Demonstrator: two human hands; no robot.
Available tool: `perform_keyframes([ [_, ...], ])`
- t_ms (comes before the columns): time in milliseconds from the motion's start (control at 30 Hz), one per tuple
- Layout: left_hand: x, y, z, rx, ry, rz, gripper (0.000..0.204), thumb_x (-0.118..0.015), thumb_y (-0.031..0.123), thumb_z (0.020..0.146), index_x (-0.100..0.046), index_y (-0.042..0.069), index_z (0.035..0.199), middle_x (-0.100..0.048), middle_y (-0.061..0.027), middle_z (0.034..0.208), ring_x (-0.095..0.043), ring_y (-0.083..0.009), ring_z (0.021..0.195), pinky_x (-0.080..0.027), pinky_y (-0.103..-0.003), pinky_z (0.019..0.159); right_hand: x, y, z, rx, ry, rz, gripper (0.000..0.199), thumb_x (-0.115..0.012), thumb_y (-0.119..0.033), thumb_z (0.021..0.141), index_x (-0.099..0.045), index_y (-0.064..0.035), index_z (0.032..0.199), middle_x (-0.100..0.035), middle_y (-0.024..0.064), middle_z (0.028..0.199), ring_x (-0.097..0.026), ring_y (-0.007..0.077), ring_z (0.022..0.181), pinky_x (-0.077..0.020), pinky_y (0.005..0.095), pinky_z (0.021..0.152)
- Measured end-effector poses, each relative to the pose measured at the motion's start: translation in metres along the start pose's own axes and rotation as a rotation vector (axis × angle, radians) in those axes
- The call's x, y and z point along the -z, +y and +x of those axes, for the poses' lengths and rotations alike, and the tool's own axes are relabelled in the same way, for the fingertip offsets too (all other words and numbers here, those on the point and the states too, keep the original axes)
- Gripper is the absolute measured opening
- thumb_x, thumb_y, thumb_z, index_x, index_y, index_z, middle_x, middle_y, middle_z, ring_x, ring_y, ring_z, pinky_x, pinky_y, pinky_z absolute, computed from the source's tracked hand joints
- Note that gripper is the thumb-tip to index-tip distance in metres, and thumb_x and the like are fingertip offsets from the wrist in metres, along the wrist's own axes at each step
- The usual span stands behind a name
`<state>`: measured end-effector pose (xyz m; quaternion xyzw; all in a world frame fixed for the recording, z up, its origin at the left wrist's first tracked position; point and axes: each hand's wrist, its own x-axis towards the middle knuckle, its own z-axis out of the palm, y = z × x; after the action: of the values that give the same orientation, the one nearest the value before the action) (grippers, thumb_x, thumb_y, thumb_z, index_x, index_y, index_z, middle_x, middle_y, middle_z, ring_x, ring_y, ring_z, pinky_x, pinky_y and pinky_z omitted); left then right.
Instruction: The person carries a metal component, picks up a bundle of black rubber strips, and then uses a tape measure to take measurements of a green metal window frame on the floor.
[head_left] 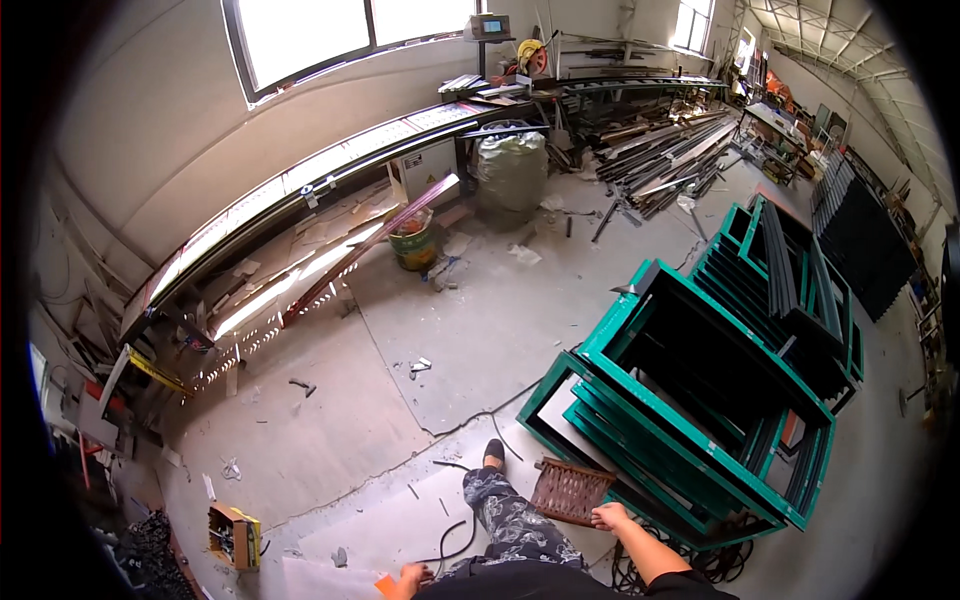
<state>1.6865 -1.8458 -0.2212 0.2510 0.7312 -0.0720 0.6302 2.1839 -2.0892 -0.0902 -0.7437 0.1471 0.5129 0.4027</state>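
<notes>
At the lower right, my right hand [610, 517] is closed on the near corner of a brown, woven-looking piece with a darker rim [572, 490]; whether it is a basket or a stool seat I cannot tell. This piece is beside my right leg, close to a stack of green-edged rectangular frames [690, 400]. My left hand [412, 575] is low by my left thigh, its fingers curled, with a flat orange piece [385, 586] against it. Most of that orange piece is cut off by the lower edge.
Dark hoses or cords [725, 565] lie under the frames. An open cardboard box [235, 537] with small parts stands at left. A long bench [330, 165] runs along the wall, with a bucket [412, 245] and a big sack [510, 175] beside it. Metal profiles [660, 165] are piled behind.
</notes>
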Motion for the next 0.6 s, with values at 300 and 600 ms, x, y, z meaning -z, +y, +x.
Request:
perform_keyframes([
  [300, 0.007, 0.265, 0.062, -0.131, 0.071, 0.021, 0.025, -0.050, 0.016, 0.089, -0.052, 0.001, 0.109, -0.065, -0.0179, 0.090, -0.066, -0.0333, 0.079, -0.054, -0.044, 0.066, -0.089, -0.224, 0.115, 0.099, -0.242, 0.008, 0.018, -0.064, -0.019, 0.088, -0.063, -0.0024, 0.094, -0.066, 0.0068, 0.081, -0.063, 0.0145, 0.061, -0.0529, 0.0257, 0.054],
  [600, -0.160, 0.589, -0.023, -0.492, -0.115, 0.036, 0.034, -0.051, 0.024, 0.088, -0.053, 0.000, 0.111, -0.065, -0.0157, 0.099, -0.064, -0.0297, 0.093, -0.052, -0.044, 0.079, -0.049, -0.417, 0.178, 0.300, -0.032, 0.219, 0.018, -0.063, -0.020, 0.087, -0.062, -0.0029, 0.092, -0.066, 0.0076, 0.084, -0.065, 0.0153, 0.069, -0.0523, 0.0266, 0.057],
])
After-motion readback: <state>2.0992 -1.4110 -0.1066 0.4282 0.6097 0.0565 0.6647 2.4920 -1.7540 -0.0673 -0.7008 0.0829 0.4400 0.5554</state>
